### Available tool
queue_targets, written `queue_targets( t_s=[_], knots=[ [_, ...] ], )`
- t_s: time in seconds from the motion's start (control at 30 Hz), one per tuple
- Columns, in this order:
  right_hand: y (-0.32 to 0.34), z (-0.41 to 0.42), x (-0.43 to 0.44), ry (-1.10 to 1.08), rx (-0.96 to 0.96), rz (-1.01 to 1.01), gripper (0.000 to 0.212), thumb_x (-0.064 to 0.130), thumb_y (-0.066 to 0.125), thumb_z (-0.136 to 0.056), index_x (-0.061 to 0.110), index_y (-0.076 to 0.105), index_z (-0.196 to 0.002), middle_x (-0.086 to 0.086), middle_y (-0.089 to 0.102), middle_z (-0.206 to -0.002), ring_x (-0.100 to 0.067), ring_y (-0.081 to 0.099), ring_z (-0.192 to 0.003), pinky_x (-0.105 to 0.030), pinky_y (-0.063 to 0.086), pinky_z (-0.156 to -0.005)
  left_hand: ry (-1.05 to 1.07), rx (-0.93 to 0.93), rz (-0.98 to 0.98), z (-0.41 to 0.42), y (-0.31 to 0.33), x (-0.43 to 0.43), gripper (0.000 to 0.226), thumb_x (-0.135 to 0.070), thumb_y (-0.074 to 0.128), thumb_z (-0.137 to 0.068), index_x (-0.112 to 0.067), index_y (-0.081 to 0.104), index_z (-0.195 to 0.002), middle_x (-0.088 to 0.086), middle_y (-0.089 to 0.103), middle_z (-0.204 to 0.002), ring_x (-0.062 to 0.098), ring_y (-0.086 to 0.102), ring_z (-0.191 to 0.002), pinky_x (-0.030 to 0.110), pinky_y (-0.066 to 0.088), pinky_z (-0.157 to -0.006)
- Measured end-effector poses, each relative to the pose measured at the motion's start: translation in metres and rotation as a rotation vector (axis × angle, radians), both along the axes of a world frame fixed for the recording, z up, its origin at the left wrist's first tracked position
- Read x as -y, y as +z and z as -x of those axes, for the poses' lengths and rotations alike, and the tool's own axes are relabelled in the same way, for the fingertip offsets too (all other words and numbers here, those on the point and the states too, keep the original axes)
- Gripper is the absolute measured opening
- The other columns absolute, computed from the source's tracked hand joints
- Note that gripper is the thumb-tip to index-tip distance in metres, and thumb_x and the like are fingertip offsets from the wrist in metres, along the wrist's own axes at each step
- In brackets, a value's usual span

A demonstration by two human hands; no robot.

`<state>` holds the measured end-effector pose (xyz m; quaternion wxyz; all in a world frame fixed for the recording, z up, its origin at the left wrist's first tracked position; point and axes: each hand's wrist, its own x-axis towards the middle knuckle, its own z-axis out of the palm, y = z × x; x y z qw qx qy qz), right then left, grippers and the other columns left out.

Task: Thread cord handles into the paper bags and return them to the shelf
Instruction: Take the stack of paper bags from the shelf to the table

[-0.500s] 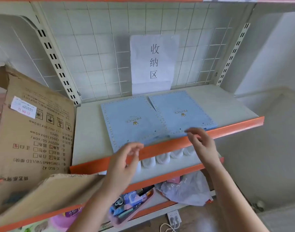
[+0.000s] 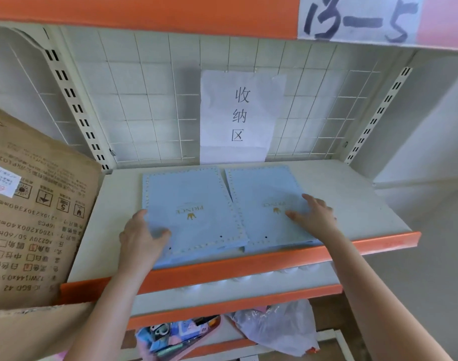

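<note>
White shelf, left grip spread on left bag, right grip spread on right bag, sign beyond, carton leftward.

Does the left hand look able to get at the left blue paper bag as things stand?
Probably yes: the left hand sits at the near corner of the left paper bag, thumb on top, and nothing covers the bag.

Orange-edged metal shelving with a wire-grid back marked this as a stockroom; a handwritten "13-5" label hung above the right hand, a printed carton stood beside the left hand.
</note>
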<state>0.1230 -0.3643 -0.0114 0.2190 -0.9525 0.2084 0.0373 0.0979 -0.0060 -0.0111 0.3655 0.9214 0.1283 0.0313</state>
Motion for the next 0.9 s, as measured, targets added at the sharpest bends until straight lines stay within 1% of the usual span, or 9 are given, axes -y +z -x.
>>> queue_targets(
  t_s=[0.07,0.17,0.27,0.37,0.47,0.6,0.63,0.77,0.9],
  knots=[
    [0.001,-0.003,0.005,0.0,-0.032,0.015,0.08,0.054,0.063,-0.08,0.027,0.026,-0.145,-0.01,0.034,-0.143,-0.034,0.03,-0.129,-0.044,0.03,-0.102,0.037,-0.02,0.073,-0.008,0.004,0.002,0.063,-0.016,0.067,-0.084,-0.005,0.036,-0.138,0.017,0.05,-0.132,0.037,0.043,-0.122,0.039,0.031,-0.1],
    [0.001,-0.007,0.005,-0.012,0.006,-0.111,0.085,0.045,0.072,-0.076,0.024,0.028,-0.145,-0.016,0.04,-0.135,-0.033,0.036,-0.126,-0.04,0.032,-0.102,0.084,-0.042,0.233,-0.013,0.007,0.003,0.061,-0.016,0.068,-0.082,-0.013,0.037,-0.135,0.01,0.06,-0.117,0.033,0.054,-0.11,0.036,0.043,-0.084],
    [0.001,-0.011,0.004,0.001,0.062,-0.239,0.078,0.033,0.073,-0.078,0.02,0.034,-0.143,-0.015,0.049,-0.123,-0.03,0.047,-0.116,-0.036,0.038,-0.095,0.096,-0.055,0.354,-0.016,0.002,0.007,0.065,-0.013,0.069,-0.082,-0.019,0.036,-0.138,0.007,0.058,-0.122,0.027,0.056,-0.11,0.035,0.044,-0.087],
    [0.001,-0.01,0.0,0.034,0.172,-0.388,0.066,0.016,0.07,-0.081,0.018,0.04,-0.14,-0.009,0.054,-0.112,-0.025,0.056,-0.1,-0.033,0.045,-0.084,0.079,0.016,0.449,-0.017,0.0,0.013,0.065,0.0,0.064,-0.083,-0.02,0.036,-0.138,0.007,0.058,-0.122,0.024,0.057,-0.105,0.037,0.045,-0.092],
    [-0.001,-0.007,0.001,-0.006,0.241,-0.598,0.063,0.001,0.064,-0.082,0.016,0.042,-0.139,-0.007,0.05,-0.112,-0.02,0.058,-0.088,-0.025,0.044,-0.07,0.102,0.115,0.62,-0.016,0.004,0.015,0.058,0.009,0.054,-0.087,-0.022,0.04,-0.134,0.002,0.056,-0.119,0.015,0.056,-0.101,0.028,0.045,-0.079],
    [-0.003,-0.004,-0.004,-0.082,0.256,-0.98,0.071,0.006,0.068,-0.083,0.013,0.032,-0.144,-0.016,0.046,-0.133,-0.022,0.06,-0.102,-0.032,0.049,-0.089,0.078,0.15,0.734,-0.02,0.005,0.01,0.06,0.01,0.051,-0.089,-0.027,0.039,-0.136,-0.002,0.057,-0.121,0.012,0.057,-0.104,0.028,0.045,-0.078],
    [-0.002,-0.005,-0.008,-0.065,0.243,-0.944,0.073,0.009,0.069,-0.083,0.012,0.03,-0.145,-0.016,0.044,-0.135,-0.023,0.058,-0.107,-0.034,0.048,-0.092,0.077,0.146,0.74,-0.019,0.004,0.009,0.061,0.01,0.05,-0.09,-0.027,0.038,-0.137,-0.003,0.056,-0.121,0.012,0.056,-0.104,0.029,0.045,-0.079],
    [0.002,-0.011,-0.026,-0.017,0.209,-0.516,0.074,0.021,0.071,-0.082,0.018,0.031,-0.145,-0.01,0.045,-0.138,-0.024,0.05,-0.115,-0.036,0.042,-0.098,0.088,0.149,0.728,-0.017,-0.003,0.009,0.064,0.011,0.047,-0.09,-0.028,0.035,-0.14,-0.003,0.055,-0.127,0.016,0.055,-0.112,0.028,0.045,-0.078],
    [-0.006,-0.014,-0.029,0.016,0.214,-0.588,0.074,0.021,0.073,-0.079,0.028,0.034,-0.142,-0.006,0.044,-0.136,-0.024,0.048,-0.118,-0.039,0.043,-0.099,0.086,0.146,0.698,-0.018,-0.006,0.005,0.068,0.011,0.046,-0.09,-0.027,0.03,-0.145,-0.003,0.054,-0.131,0.016,0.052,-0.118,0.03,0.043,-0.084]
  ],
)
